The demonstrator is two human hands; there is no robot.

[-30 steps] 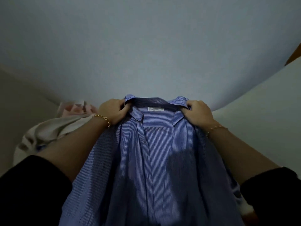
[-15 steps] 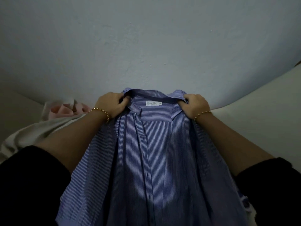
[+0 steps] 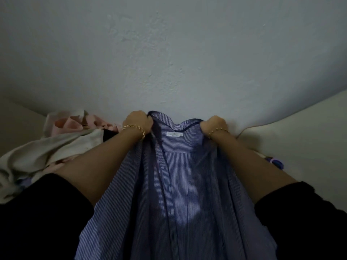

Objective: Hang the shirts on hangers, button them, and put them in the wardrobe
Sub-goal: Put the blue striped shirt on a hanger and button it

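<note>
The left hand and right hand each grip one collar side of the striped shirt, which hangs lengthwise toward the person, apparently unbuttoned, with no hanger visible.

Black sleeves, bare forearms, and a gold bracelet at each wrist.
Both sleeves are plain black cloth. The left sleeve fills the near left corner and the right sleeve the near right, each ending partway up the arm with the forearm bare beyond it. The left bracelet, just behind the left hand, is a chunky gold chain of twisted links. The right bracelet, behind the right hand, is thinner, with small gold beads.
</note>
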